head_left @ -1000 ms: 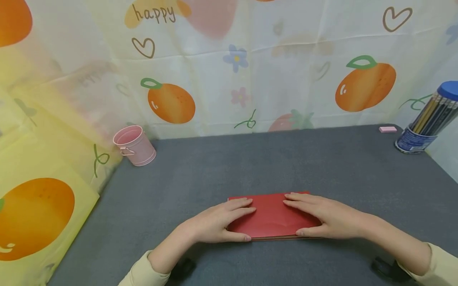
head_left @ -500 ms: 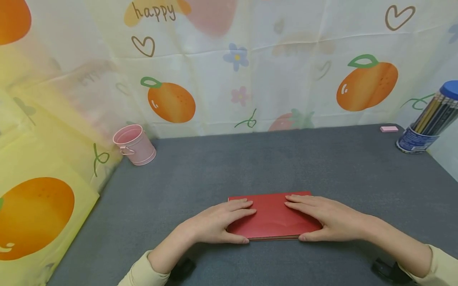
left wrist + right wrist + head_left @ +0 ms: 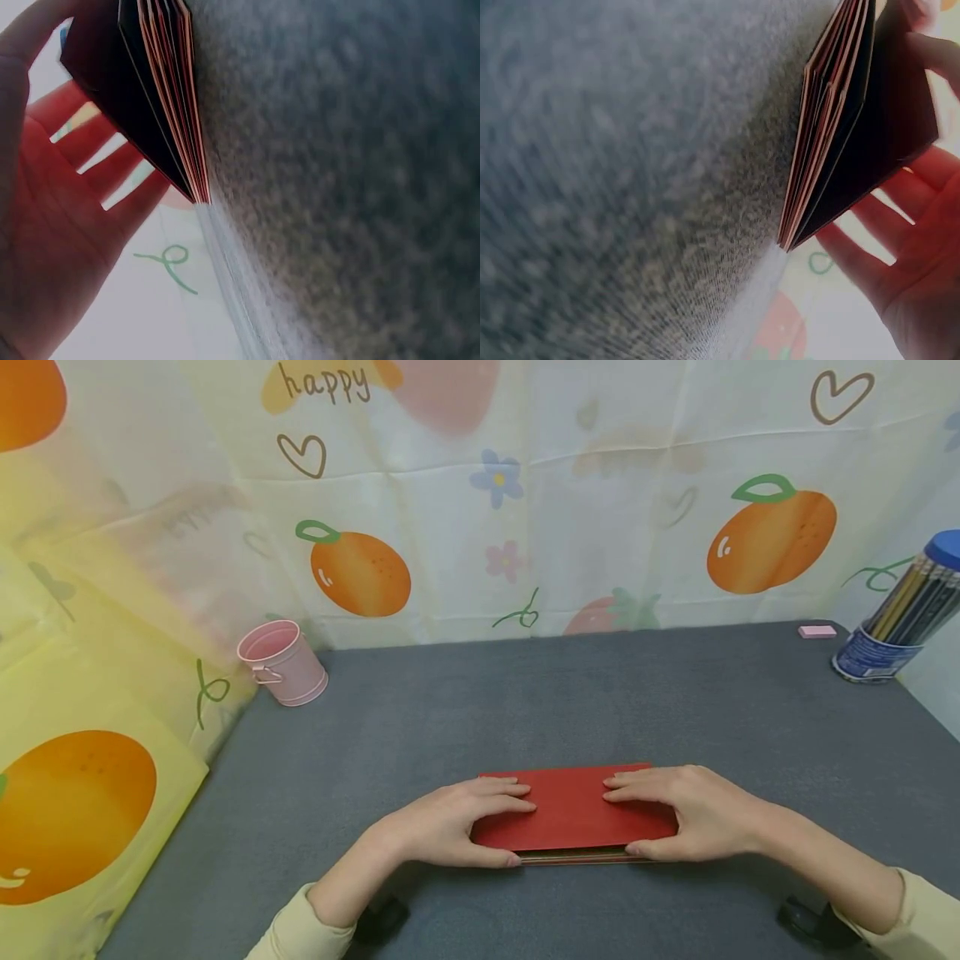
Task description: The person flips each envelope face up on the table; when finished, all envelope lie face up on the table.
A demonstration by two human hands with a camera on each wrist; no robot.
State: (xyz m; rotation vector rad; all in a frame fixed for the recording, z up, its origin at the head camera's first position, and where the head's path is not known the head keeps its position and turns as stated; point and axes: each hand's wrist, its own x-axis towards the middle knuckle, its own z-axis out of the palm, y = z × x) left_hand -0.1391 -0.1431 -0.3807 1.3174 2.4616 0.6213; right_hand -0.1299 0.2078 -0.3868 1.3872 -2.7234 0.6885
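A red booklet (image 3: 566, 810) lies flat on the grey table in the head view. My left hand (image 3: 442, 831) holds its left side, thumb at the near edge and fingers on top. At the right side my right hand (image 3: 708, 818) does the same. Both wrist views show the top cover (image 3: 105, 90) tilted up from the sheets below, whose reddish-brown edges (image 3: 817, 142) are fanned slightly apart. In those views the cover sits between the thumb and fingers of each hand; the exact fingertip contact is partly hidden.
A pink bucket (image 3: 285, 664) stands at the back left. At the back right are a pink eraser (image 3: 817, 632) and a blue holder (image 3: 876, 653) full of pencils. Fruit-printed cloth (image 3: 450, 527) hangs behind the grey table (image 3: 465, 702).
The cover's near edge has risen, widening the gap above the sheets. The fingers of my right hand have bent more. My left hand has stayed nearly in place.
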